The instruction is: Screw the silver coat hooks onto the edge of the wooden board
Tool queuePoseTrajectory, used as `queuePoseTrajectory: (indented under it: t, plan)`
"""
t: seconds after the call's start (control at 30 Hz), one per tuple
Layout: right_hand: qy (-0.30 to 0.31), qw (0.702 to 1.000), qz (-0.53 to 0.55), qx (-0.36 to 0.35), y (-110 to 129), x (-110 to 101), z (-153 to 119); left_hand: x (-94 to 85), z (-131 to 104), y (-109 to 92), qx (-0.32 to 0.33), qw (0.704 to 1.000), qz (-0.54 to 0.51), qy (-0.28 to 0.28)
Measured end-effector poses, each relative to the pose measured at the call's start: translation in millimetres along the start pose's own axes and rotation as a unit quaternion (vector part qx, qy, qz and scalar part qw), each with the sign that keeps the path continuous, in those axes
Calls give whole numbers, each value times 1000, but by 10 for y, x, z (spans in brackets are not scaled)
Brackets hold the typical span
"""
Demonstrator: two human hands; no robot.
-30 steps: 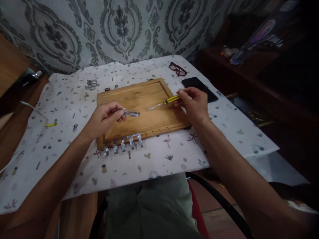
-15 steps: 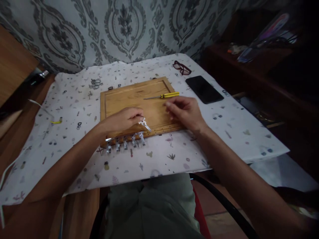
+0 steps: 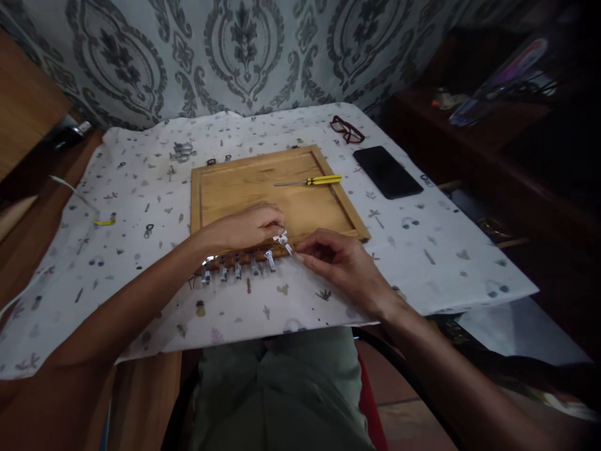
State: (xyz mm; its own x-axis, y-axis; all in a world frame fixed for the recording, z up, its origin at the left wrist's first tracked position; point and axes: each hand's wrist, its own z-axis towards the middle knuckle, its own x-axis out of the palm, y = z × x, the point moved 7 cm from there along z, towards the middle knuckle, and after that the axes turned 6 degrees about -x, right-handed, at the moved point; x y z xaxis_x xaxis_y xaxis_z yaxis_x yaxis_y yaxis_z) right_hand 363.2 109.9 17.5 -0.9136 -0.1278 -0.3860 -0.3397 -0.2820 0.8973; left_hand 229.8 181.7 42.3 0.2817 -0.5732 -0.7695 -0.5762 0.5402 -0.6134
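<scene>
A silver metal hinge (image 3: 282, 239) hangs over the front edge of a framed wooden panel (image 3: 244, 181), which looks like a small cabinet door. My left hand (image 3: 246, 227) pinches the hinge's upper plate from above. On the right, my right hand (image 3: 338, 263) has its thumb and forefinger closed at the lower end of the hinge's arm. Just left of that, several similar hinges (image 3: 237, 269) sit in a row along the panel's front edge. A screwdriver (image 3: 323, 180) with a yellow handle lies on the panel behind my hands.
Behind the panel at left lies a small pile of metal parts (image 3: 182, 151). A black phone (image 3: 387, 172) and red-framed glasses (image 3: 347, 129) rest at the right back of the patterned tablecloth (image 3: 235, 313). A yellow-tipped white cord (image 3: 104, 222) lies at left.
My right hand has come down and toward me from above the panel, reaching the hinge's arm. My left hand, still holding the hinge, has shifted slightly right.
</scene>
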Motion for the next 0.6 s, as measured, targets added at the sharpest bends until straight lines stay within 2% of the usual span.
queuePoseTrajectory:
  t: [0.1, 0.27, 0.6]
  plan:
    - [-37, 999, 9, 18, -39, 50, -92, 33, 20, -19, 20, 1000, 14, 10]
    - [-67, 997, 38, 25, -60, 177, -160, 86, 40, -39, 47, 998, 26, 21]
    - [-62, 995, 65, 53, -118, 312, -180, 145, 58, 2, 55, 997, 51, -4]
